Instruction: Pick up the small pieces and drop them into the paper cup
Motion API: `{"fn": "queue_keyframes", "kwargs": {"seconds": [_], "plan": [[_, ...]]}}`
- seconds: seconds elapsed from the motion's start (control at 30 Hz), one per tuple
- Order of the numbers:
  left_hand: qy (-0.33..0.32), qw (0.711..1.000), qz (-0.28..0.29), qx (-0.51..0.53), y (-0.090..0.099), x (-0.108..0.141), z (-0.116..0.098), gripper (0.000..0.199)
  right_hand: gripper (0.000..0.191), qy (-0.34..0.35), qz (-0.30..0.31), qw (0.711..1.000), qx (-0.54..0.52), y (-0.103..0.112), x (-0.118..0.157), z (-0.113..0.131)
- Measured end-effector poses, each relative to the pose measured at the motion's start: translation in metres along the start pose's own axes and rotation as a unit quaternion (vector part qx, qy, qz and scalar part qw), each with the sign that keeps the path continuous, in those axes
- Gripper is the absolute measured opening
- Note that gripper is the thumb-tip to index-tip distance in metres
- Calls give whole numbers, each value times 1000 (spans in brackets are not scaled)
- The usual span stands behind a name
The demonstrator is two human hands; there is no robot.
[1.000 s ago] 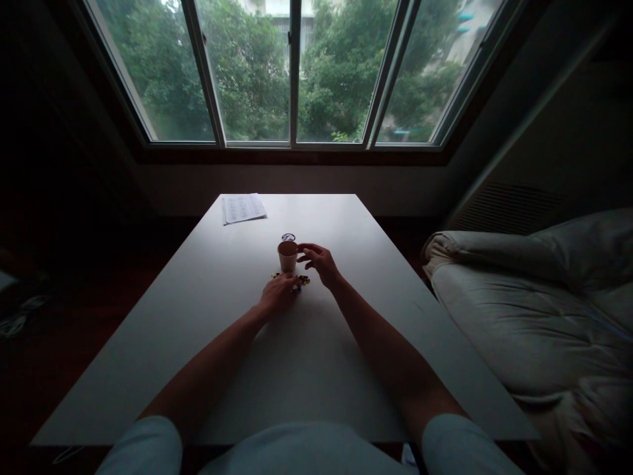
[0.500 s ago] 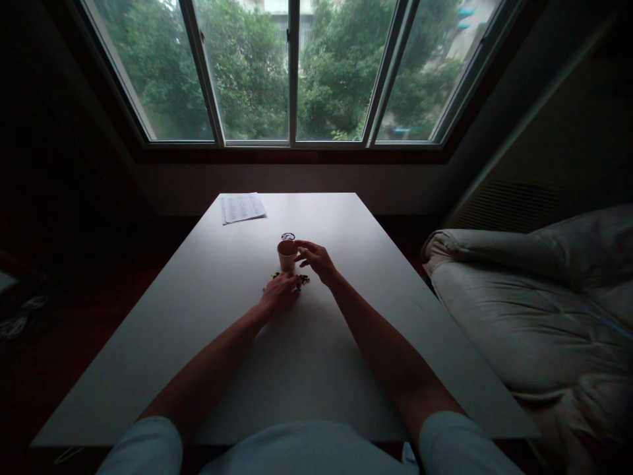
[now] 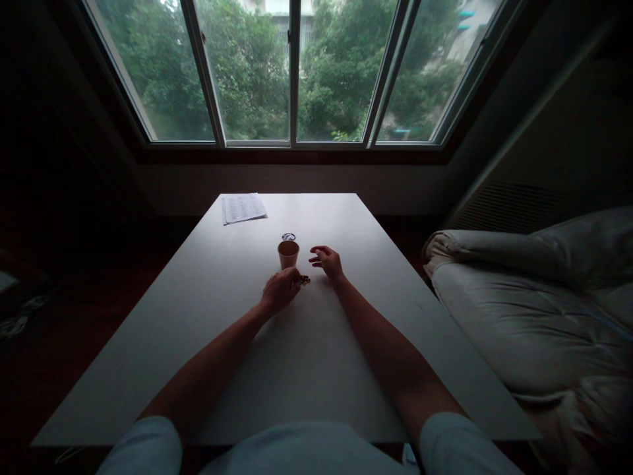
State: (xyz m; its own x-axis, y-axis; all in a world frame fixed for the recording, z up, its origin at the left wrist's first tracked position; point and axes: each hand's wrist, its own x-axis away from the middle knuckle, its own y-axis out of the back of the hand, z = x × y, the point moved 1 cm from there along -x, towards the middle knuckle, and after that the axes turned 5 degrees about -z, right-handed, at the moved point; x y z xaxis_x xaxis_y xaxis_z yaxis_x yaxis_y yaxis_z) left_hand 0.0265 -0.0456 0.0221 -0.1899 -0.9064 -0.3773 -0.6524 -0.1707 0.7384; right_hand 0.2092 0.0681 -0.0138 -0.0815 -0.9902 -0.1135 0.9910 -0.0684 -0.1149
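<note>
A paper cup (image 3: 288, 254) stands upright near the middle of the white table (image 3: 316, 382). Just in front of it lie several small dark and yellowish pieces (image 3: 305, 280), too small to name and partly covered by my hand. My left hand (image 3: 281, 288) is over these pieces, close to the cup's base, with its fingers curled together; whatever they hold is hidden. To the right of the cup, my right hand (image 3: 326, 259) hovers apart from it, fingers spread and nothing visible in them. Behind the cup lies a small dark-rimmed ring-like object (image 3: 288, 237).
Sheets of printed paper (image 3: 244, 208) lie at the table's far left corner. Beyond the table is a wide window (image 3: 291, 72). A padded, light-coloured couch or mattress (image 3: 494, 316) stands along the right side.
My right hand has moved right, away from the cup's rim. My left hand has lifted slightly, and its fingers have drawn together over the small pieces.
</note>
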Motion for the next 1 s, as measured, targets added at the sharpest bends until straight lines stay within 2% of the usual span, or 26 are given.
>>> {"fn": "queue_keyframes", "kwargs": {"seconds": [0.07, 0.13, 0.23, 0.33, 0.43, 0.67, 1.0], "plan": [[18, 996, -29, 86, -4, -3, 7, 9, 27, -19, -21, 1000, 2, 6, -5, -12], [40, 978, -48, 201, -9, -8, 14, 5, 28, -22, -33, 999, 0, 9, -9, -20], [82, 911, -80, 396, -15, -16, 23, 14, 27, -10, -26, 1000, 13, 10, -12, -26], [125, 852, -92, 499, -15, -20, 25, 19, 25, 7, -13, 999, 41, 8, -12, -27], [152, 820, -92, 544, -8, -22, 23, 21, 23, 17, -10, 998, 55, 9, -12, -28], [173, 773, -99, 603, 5, -23, 23, 23, 22, 21, -2, 996, 82, 11, -10, -29], [188, 715, -53, 671, 16, -24, 21, 42, 23, 29, 5, 993, 110, 11, -10, -30]]}}
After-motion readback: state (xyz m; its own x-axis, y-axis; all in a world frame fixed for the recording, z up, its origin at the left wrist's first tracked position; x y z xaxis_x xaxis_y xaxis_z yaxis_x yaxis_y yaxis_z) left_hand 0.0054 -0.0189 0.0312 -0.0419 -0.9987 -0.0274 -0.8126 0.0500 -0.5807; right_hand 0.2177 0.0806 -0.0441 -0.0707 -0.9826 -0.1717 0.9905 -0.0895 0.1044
